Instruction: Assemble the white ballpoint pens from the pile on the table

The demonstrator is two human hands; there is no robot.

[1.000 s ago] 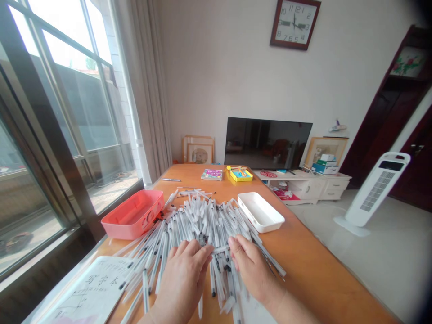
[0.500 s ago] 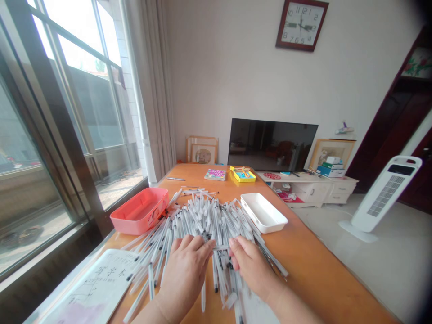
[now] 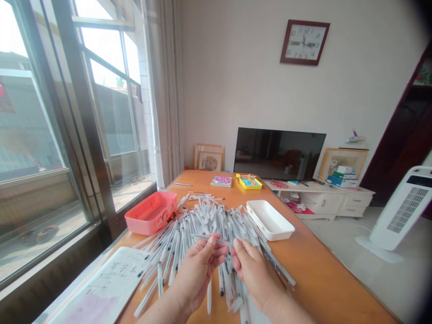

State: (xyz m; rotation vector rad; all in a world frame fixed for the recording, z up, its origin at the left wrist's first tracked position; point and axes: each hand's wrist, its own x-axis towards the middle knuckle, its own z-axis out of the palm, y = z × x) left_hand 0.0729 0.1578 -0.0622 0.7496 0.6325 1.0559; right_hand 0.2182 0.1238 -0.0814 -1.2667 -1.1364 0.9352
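Note:
A big heap of white pens (image 3: 202, 220) with dark tips lies on the orange wooden table (image 3: 313, 274). My left hand (image 3: 197, 270) and my right hand (image 3: 251, 267) are raised just above the near edge of the heap. Between them they hold one white pen (image 3: 211, 239) crosswise; the left fingers pinch it near its middle and the right fingertips meet its right end. A pink tray (image 3: 150, 213) stands left of the heap. To the right of the heap is a white tray (image 3: 270, 219), which looks empty.
A writing notebook (image 3: 108, 283) lies at the near left table edge. A small book (image 3: 221, 181), a yellow box (image 3: 249, 182) and a lone pen (image 3: 183, 184) sit at the far end. Beyond are a TV (image 3: 278, 154), a white cabinet (image 3: 324, 200) and a tower fan (image 3: 398, 211).
Both hands were resting on the heap; they have lifted off it with one pen held between them. The camera view has tilted up and shifted left.

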